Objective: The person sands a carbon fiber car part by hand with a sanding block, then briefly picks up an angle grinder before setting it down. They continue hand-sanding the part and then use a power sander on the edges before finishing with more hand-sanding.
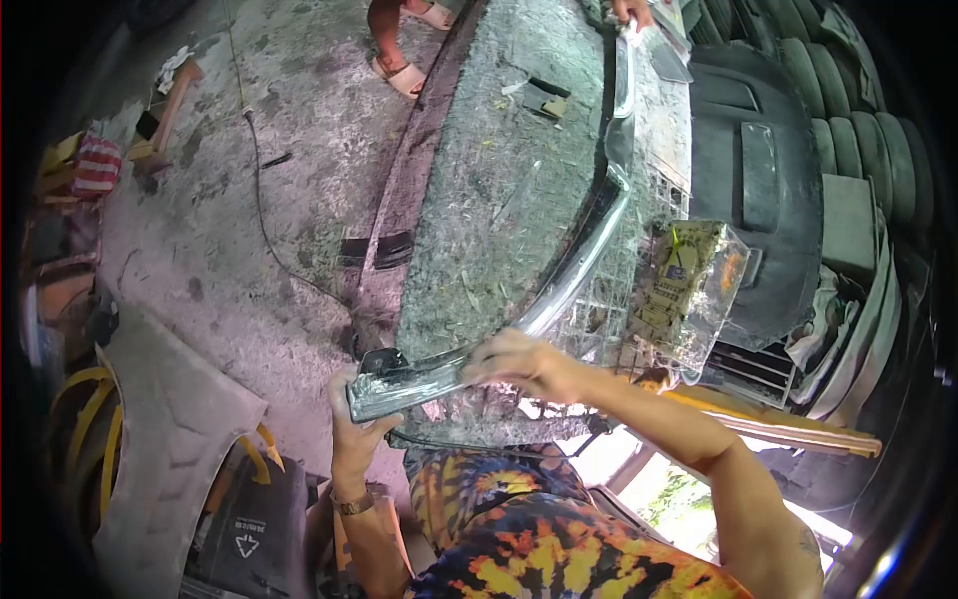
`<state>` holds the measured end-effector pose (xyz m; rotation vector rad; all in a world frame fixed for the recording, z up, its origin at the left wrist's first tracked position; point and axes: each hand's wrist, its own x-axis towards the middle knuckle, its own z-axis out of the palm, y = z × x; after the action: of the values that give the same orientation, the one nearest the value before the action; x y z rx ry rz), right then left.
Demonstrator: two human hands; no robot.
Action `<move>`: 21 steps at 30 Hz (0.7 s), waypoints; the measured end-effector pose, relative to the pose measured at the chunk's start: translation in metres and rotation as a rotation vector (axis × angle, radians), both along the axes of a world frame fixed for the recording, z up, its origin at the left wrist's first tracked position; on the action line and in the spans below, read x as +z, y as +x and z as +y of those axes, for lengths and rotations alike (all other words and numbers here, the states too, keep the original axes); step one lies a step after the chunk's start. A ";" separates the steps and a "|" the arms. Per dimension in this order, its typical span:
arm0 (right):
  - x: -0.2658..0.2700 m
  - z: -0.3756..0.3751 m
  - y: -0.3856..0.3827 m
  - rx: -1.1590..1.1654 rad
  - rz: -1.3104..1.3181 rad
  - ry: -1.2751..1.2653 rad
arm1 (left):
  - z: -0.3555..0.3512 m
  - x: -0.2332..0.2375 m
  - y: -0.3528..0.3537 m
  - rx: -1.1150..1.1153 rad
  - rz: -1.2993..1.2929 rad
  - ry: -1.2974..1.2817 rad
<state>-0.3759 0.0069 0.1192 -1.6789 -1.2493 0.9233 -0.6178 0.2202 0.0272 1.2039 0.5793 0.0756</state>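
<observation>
A long, curved, shiny trim piece (pixel 579 285) lies along the worn bench (pixel 499 190), its near end raised over the bench's front edge. My left hand (pixel 354 424) grips that near end, with the fingers wrapped round its corner and the thumb below. Farther along the same piece, my right hand (pixel 524 364) rests on its upper face with bent fingers, slightly blurred; whether it grips or only presses cannot be made out. A dark bracket-like part (pixel 381 359) shows beside the near end.
Another person's hand (pixel 633 12) is at the bench's far end, and a sandalled foot (pixel 404 78) stands on the floor. A rectangular tin (pixel 679 285) sits right of the trim. Dark panels (pixel 748 190) lean at right; a grey panel (pixel 165 419) stands at left.
</observation>
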 end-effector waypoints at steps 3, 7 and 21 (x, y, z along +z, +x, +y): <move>-0.002 0.028 -0.027 -0.004 -0.052 0.014 | 0.000 0.004 0.001 0.010 0.039 -0.025; 0.008 0.087 -0.019 0.193 0.028 -0.027 | 0.003 0.000 -0.002 -0.033 0.129 -0.042; 0.000 -0.014 0.001 0.040 -0.089 -0.186 | 0.002 0.005 0.011 -0.041 0.027 0.108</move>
<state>-0.3747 -0.0068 0.1191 -1.8630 -1.2930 1.0255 -0.6072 0.2223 0.0317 1.3231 0.5795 0.0567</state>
